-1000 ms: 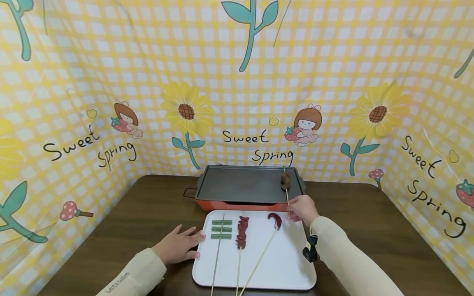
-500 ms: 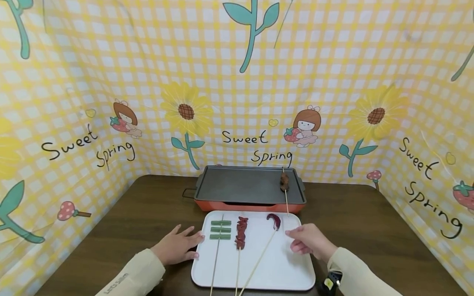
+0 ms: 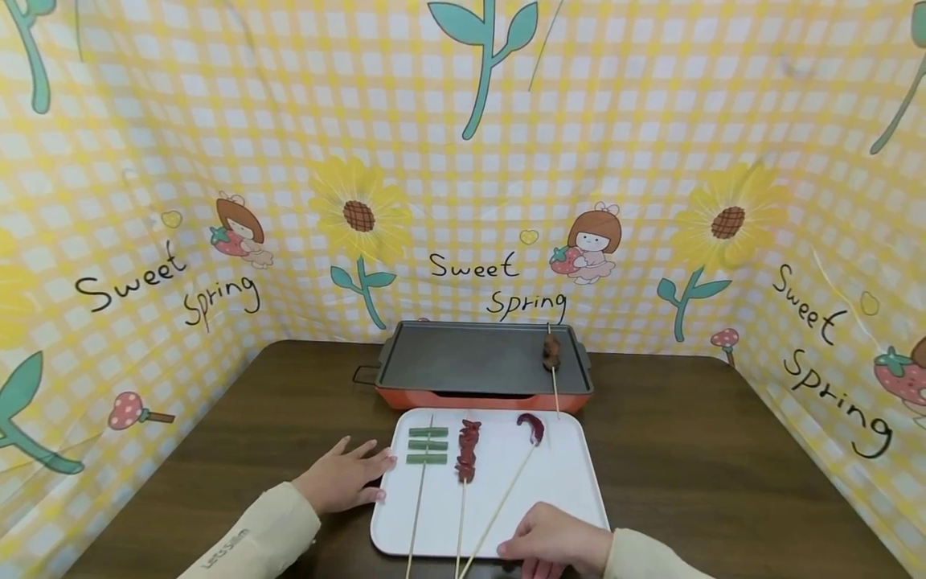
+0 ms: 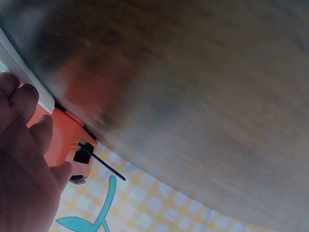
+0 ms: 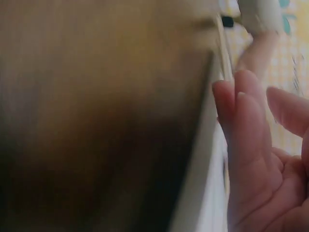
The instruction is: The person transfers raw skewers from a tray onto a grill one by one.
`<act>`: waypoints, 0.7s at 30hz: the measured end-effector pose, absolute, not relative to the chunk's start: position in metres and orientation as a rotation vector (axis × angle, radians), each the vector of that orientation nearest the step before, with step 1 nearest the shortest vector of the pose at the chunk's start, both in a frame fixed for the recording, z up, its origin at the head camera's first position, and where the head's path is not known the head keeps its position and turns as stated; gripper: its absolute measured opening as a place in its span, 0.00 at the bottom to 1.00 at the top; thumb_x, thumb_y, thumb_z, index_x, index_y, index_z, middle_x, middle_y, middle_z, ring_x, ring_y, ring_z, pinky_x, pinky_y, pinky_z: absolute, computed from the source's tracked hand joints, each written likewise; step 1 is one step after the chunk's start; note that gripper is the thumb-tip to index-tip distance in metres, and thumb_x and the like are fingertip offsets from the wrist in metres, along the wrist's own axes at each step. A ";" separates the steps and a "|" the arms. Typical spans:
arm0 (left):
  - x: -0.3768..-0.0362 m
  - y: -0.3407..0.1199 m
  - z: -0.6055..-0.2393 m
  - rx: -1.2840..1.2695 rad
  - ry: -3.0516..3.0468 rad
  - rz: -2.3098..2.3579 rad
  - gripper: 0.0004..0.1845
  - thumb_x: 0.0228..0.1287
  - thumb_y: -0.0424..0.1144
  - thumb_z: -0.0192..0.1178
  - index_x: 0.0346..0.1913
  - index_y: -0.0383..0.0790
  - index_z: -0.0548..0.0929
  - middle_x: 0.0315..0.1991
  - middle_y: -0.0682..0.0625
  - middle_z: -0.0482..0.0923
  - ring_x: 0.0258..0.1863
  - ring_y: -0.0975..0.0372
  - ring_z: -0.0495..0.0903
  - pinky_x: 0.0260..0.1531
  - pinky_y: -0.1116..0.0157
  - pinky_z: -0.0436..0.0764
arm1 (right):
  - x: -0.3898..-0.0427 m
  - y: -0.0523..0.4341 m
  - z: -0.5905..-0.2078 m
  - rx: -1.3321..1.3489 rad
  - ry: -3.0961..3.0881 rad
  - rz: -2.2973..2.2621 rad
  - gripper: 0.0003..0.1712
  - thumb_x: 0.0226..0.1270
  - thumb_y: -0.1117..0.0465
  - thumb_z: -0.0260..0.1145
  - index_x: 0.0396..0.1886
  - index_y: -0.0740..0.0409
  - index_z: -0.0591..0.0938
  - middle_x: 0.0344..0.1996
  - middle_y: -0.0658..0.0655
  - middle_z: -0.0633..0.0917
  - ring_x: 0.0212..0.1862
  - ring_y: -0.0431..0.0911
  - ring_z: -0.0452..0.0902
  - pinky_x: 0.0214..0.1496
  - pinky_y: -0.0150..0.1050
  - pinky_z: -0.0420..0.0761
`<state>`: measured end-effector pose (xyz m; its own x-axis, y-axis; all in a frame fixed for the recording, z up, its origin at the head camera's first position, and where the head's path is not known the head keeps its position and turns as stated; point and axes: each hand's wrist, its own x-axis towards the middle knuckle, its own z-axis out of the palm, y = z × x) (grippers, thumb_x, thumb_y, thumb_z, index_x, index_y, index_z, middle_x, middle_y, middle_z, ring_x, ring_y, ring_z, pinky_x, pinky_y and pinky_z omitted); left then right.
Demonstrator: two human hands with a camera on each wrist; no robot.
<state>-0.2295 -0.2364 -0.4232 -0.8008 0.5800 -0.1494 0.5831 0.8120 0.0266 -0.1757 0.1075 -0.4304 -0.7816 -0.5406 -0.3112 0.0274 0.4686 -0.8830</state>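
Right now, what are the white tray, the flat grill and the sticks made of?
White tray: probably smooth plastic or melamine, going by its even colour and rounded raised rim.
Flat grill: its top looks like coated metal, dull dark grey with a raised edge.
Sticks: likely bare bamboo or wood, being thin and mostly pale tan.

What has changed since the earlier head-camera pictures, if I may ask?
The right hand let go of the brown skewer, which lies on the griddle, and moved toward the person, to the near edge of the white tray. The left hand stayed at the tray's left edge; the green skewer, red skewer and curved dark skewer stayed put.
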 end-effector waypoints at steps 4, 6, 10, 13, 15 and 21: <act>-0.230 -0.236 -0.425 0.940 2.847 -0.039 0.31 0.66 0.56 0.54 0.66 0.41 0.73 0.65 0.45 0.71 0.66 0.45 0.65 0.60 0.37 0.59 | -0.169 0.094 -0.435 -0.541 2.134 -1.269 0.25 0.61 0.55 0.67 0.17 0.76 0.81 0.06 0.43 0.70 0.12 0.32 0.60 0.17 0.27 0.60; -0.230 -0.236 -0.427 0.953 2.852 -0.047 0.31 0.66 0.57 0.53 0.66 0.42 0.74 0.65 0.45 0.71 0.66 0.45 0.65 0.59 0.37 0.59 | -0.168 0.089 -0.438 -0.575 2.098 -1.270 0.28 0.63 0.55 0.66 0.16 0.79 0.77 0.06 0.42 0.67 0.13 0.34 0.57 0.18 0.28 0.58; -0.231 -0.235 -0.428 0.945 2.857 -0.048 0.31 0.66 0.56 0.54 0.66 0.42 0.74 0.65 0.45 0.71 0.66 0.46 0.65 0.60 0.38 0.59 | -0.165 0.079 -0.442 -0.601 2.079 -1.276 0.30 0.66 0.56 0.64 0.13 0.77 0.74 0.05 0.43 0.65 0.12 0.34 0.55 0.19 0.28 0.60; -0.231 -0.234 -0.428 0.936 2.852 -0.034 0.31 0.66 0.56 0.54 0.66 0.42 0.73 0.65 0.45 0.70 0.66 0.46 0.64 0.60 0.38 0.59 | -0.164 0.074 -0.443 -0.624 2.106 -1.270 0.30 0.66 0.56 0.64 0.12 0.78 0.74 0.04 0.43 0.64 0.12 0.34 0.54 0.19 0.27 0.59; -0.232 -0.233 -0.428 0.928 2.848 -0.027 0.31 0.66 0.56 0.54 0.66 0.42 0.73 0.66 0.45 0.70 0.67 0.46 0.64 0.60 0.38 0.58 | -0.164 0.071 -0.443 -0.623 2.142 -1.252 0.30 0.66 0.56 0.65 0.12 0.77 0.74 0.04 0.43 0.64 0.12 0.34 0.54 0.18 0.27 0.58; -0.232 -0.231 -0.429 0.885 2.844 -0.043 0.31 0.66 0.55 0.55 0.67 0.42 0.73 0.66 0.47 0.70 0.67 0.47 0.64 0.62 0.39 0.58 | -0.162 0.065 -0.444 -0.594 2.175 -1.228 0.28 0.66 0.55 0.65 0.14 0.74 0.78 0.07 0.44 0.68 0.14 0.35 0.58 0.20 0.27 0.61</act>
<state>-0.2323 -0.2315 -0.4291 -0.8114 0.5613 -0.1628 0.5660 0.8242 0.0207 -0.1621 0.0653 -0.4439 -0.7409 -0.6205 -0.2571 -0.1003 0.4807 -0.8711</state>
